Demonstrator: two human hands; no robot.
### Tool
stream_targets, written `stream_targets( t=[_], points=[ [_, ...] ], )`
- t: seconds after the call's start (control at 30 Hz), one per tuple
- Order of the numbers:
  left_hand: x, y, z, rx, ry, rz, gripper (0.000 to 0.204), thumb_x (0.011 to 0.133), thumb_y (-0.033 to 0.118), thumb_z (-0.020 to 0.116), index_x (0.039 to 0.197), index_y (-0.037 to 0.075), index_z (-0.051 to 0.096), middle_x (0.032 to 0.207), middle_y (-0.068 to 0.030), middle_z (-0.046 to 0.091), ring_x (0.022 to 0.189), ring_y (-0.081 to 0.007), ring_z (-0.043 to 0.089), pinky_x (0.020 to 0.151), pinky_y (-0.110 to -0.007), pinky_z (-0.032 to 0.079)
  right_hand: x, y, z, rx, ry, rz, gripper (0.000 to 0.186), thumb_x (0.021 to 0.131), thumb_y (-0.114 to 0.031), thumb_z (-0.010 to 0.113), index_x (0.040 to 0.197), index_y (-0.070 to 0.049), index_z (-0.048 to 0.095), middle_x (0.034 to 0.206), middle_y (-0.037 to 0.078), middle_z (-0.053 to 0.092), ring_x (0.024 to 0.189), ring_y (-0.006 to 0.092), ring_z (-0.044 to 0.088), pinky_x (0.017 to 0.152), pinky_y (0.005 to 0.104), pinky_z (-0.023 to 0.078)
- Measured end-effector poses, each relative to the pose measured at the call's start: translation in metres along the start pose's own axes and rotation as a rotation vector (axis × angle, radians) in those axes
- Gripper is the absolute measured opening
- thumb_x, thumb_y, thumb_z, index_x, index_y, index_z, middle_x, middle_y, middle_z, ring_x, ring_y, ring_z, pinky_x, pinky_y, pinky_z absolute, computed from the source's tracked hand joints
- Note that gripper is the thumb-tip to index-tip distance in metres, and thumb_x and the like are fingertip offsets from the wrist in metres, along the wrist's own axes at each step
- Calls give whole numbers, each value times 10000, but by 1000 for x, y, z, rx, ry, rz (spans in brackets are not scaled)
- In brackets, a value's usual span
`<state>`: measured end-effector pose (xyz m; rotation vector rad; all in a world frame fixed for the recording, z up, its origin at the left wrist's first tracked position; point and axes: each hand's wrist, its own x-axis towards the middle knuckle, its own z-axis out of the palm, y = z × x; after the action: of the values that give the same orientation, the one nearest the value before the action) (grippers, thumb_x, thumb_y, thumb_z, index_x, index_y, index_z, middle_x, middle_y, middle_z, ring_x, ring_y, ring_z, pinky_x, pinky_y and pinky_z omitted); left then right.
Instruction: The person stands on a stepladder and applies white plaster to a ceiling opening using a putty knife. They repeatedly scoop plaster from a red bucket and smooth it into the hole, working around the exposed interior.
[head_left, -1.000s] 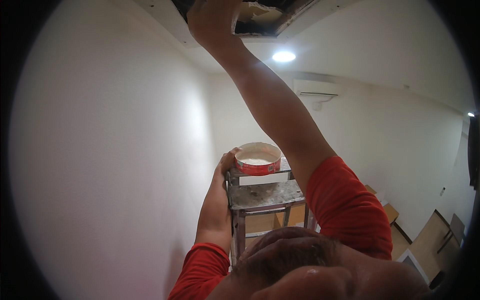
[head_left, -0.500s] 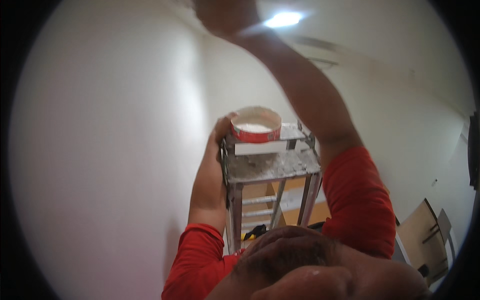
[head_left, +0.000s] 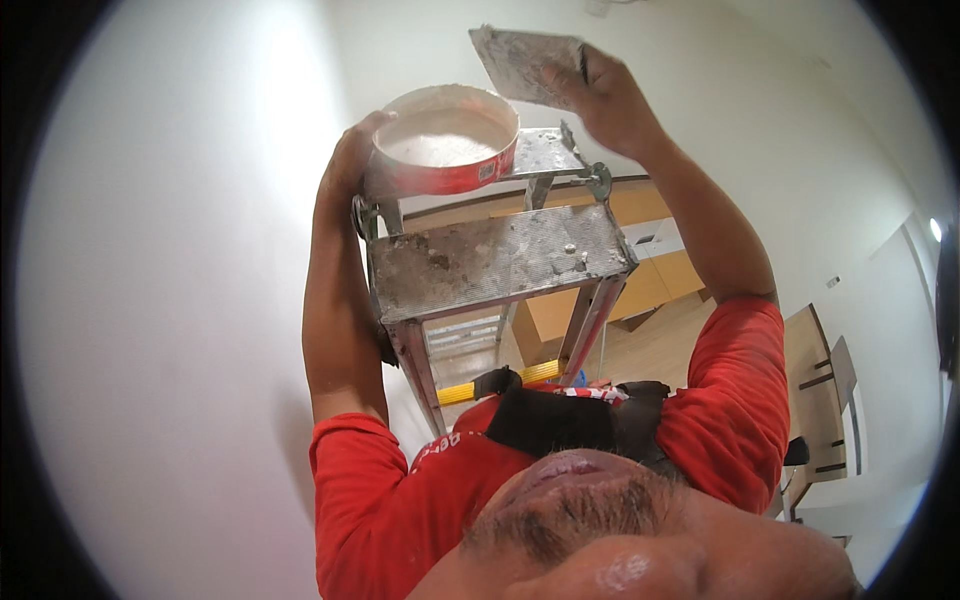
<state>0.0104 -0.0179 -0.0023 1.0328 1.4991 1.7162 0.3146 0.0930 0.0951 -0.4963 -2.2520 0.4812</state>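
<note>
My left hand [head_left: 355, 150] grips the left side of a shallow round red tub [head_left: 450, 180]. Pale, creamy compound [head_left: 445, 138] lies inside it. The tub stands on the top of a metal stepladder [head_left: 500, 250], whose upper plates are spotted with dried smears. Raised to the right of the tub, my right hand [head_left: 615, 105] is closed on a wide, flat putty knife [head_left: 530, 65]. Its grey blade is smeared with compound and points left, above the tub's right rim without touching it. My right thumb lies along the blade.
A smooth white wall [head_left: 180, 300] runs close along my left. Yellow bars [head_left: 500, 382] cross the ladder lower down. Beyond it are tan cabinets or boards [head_left: 600, 300] on the floor. Brown panels [head_left: 820, 380] lean at the right.
My right arm has come down from high overhead, bringing the putty knife into view near the tub. My left hand stays at the tub. The view has tilted downward.
</note>
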Motion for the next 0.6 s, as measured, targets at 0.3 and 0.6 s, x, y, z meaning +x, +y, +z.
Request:
stream_targets(
  t=[0.3, 0.6],
  points=[
    [-11, 17, 17, 106, 145, -37, 566, 927, 369, 611, 1252, -93, 651, 1058, -241, 702, 900, -273, 686, 752, -347, 554, -38, 23, 58, -772, -209, -713, 605, 881, -8, 623, 1467, 39, 480, 1381, 292, 602, 1209, 358, 671, 941, 431, 595],
    [-19, 24, 30, 75, 232, -43, 577, 945, 374, 619, 1302, -80, 637, 1126, -246, 703, 963, -277, 708, 799, -338, 578, -16, -17, -32, -935, -581, -638, 225, 796, -99, 705, 994, 7, 691, 933, 153, 746, 898, 290, 753, 722, 381, 607]
  ],
)
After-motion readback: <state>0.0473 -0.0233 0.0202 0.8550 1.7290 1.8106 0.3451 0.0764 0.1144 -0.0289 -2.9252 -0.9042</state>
